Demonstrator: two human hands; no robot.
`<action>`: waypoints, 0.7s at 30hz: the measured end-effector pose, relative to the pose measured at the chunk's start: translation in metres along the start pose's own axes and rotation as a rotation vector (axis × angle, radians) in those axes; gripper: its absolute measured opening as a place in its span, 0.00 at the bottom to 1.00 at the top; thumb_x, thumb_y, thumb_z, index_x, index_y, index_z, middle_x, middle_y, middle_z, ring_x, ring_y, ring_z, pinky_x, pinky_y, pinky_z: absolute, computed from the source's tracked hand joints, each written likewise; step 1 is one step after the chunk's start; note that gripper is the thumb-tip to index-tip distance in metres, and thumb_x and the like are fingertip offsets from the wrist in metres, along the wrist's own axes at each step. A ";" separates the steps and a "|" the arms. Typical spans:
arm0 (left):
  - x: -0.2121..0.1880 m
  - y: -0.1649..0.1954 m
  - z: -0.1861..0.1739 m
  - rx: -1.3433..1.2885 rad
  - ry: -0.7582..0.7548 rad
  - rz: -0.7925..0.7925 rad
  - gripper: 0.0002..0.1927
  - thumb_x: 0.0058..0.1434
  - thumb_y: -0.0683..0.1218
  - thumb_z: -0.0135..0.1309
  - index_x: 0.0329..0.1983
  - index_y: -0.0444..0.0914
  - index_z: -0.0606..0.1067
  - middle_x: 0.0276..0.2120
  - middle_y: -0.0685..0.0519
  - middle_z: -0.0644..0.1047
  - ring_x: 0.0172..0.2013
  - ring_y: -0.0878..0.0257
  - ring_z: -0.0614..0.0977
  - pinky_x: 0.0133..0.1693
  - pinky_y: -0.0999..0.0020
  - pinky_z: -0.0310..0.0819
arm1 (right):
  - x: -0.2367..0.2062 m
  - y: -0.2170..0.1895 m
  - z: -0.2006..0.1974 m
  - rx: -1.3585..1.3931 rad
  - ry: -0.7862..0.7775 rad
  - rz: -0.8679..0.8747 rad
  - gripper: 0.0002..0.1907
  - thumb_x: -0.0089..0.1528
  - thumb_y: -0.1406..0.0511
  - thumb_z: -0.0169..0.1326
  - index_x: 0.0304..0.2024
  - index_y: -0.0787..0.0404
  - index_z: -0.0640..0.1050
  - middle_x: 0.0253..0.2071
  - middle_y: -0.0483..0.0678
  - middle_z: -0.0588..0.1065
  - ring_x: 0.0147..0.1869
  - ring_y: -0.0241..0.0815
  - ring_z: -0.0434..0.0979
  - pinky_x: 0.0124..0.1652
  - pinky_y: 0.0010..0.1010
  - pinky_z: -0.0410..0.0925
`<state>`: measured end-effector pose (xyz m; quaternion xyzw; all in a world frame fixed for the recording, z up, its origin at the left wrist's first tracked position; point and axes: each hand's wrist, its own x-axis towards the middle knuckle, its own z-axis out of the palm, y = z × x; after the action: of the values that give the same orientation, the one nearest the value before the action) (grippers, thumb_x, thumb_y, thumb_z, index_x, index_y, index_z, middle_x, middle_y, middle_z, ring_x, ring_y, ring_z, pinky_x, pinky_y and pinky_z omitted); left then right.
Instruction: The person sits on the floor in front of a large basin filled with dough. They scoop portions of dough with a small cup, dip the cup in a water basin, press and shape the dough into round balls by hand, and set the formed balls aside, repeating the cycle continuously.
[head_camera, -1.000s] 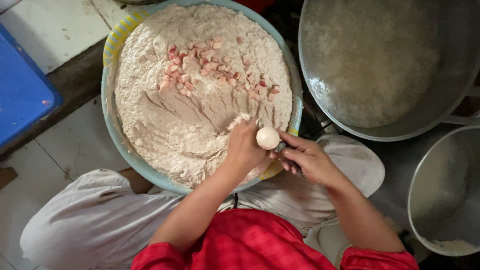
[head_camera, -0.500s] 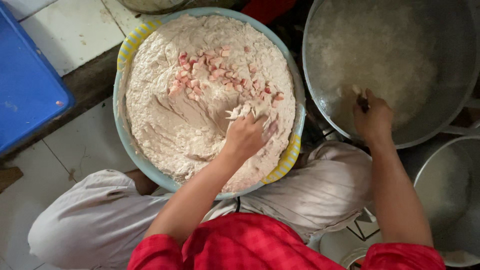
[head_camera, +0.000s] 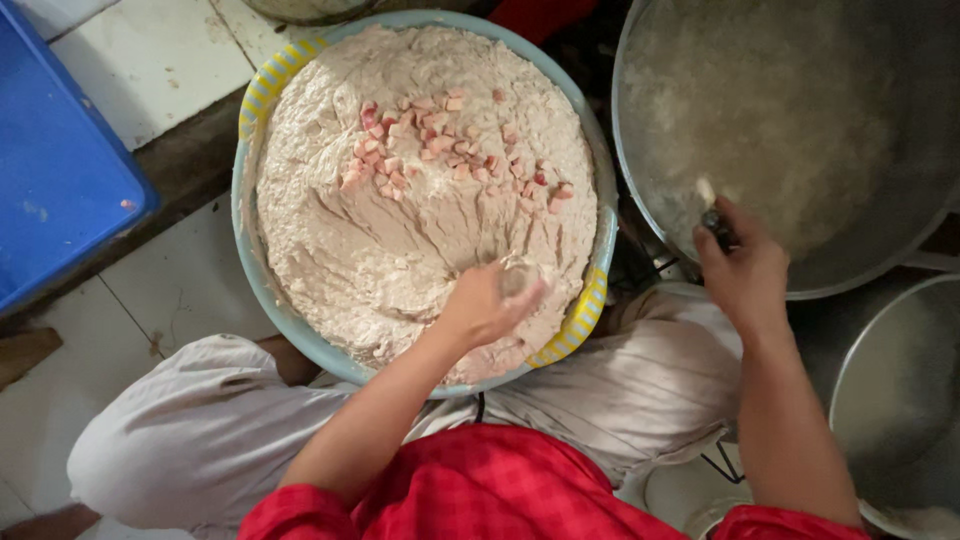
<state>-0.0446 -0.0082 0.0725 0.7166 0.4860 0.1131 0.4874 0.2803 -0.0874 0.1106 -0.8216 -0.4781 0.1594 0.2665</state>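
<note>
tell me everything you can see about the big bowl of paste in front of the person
The round pale blue plastic bowl has yellow striped handles on opposite rims and sits on the tiled floor against the person's knees. It is nearly full of thick, pinkish-beige paste with swirled ridges, and small pink cubes lie scattered over the far part. The left hand presses into the paste at the near edge.

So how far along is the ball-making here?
Barely dented: the basin is full of paste topped with pink cubes. In hand: the left hand squeezes paste, while the right hand holds a spoon over the steaming pot. Nearly all remains.
</note>
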 end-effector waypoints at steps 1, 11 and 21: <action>0.002 0.000 -0.001 -0.101 -0.009 -0.029 0.20 0.66 0.58 0.54 0.47 0.39 0.81 0.32 0.37 0.81 0.36 0.41 0.83 0.39 0.51 0.76 | -0.002 -0.003 0.003 0.068 -0.024 -0.012 0.23 0.67 0.64 0.59 0.63 0.65 0.76 0.47 0.55 0.80 0.46 0.42 0.80 0.48 0.32 0.71; 0.001 0.009 0.018 -0.122 0.333 0.166 0.13 0.54 0.49 0.65 0.37 0.37 0.80 0.28 0.43 0.81 0.31 0.44 0.84 0.34 0.56 0.78 | -0.068 -0.073 0.049 0.537 -0.565 0.165 0.27 0.67 0.66 0.49 0.69 0.60 0.66 0.32 0.39 0.74 0.32 0.30 0.72 0.32 0.22 0.67; -0.007 -0.016 0.022 0.544 0.237 0.236 0.20 0.48 0.49 0.58 0.38 0.29 0.79 0.30 0.40 0.80 0.29 0.47 0.82 0.29 0.56 0.75 | -0.074 -0.103 0.063 0.633 -0.638 0.120 0.25 0.66 0.63 0.50 0.66 0.60 0.71 0.40 0.51 0.80 0.35 0.44 0.75 0.31 0.32 0.68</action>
<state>-0.0439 -0.0258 0.0505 0.8540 0.4652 0.1173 0.2014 0.1395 -0.0927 0.1215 -0.6358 -0.4155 0.5582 0.3341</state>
